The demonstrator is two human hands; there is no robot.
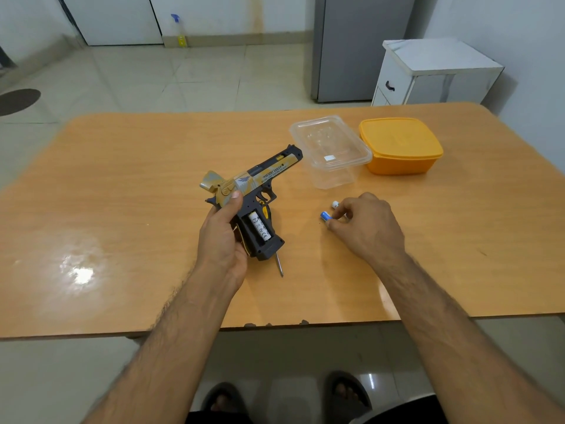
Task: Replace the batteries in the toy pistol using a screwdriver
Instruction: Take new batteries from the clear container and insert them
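Centre frame, the left hand (221, 237) has its grip around the tan-and-black plastic toy pistol (250, 191), white battery (260, 227) showing inside; the right hand (365, 223) pinches a blue-tipped battery (324, 215) on the orange wooden counter (137, 185).

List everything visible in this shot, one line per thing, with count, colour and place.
Wooden table: one, orange-brown, fills mid-frame.
Plastic toy pistol: one, tan and dark grey, held above table centre, grip compartment open.
White cylindrical battery: one, seated in the open grip.
Loose batteries: two, one blue-capped, one white, on the table at the right fingers.
Metal screwdriver: one, yellow handle, mostly hidden under the pistol.
Clear plastic container: one, right of the pistol.
Orange lidded box: one, far right.
Spray bottle: one, by the far wall.
White cabinet: one, behind the table.
Left hand: grips the pistol.
Right hand: pinches the blue-capped battery.
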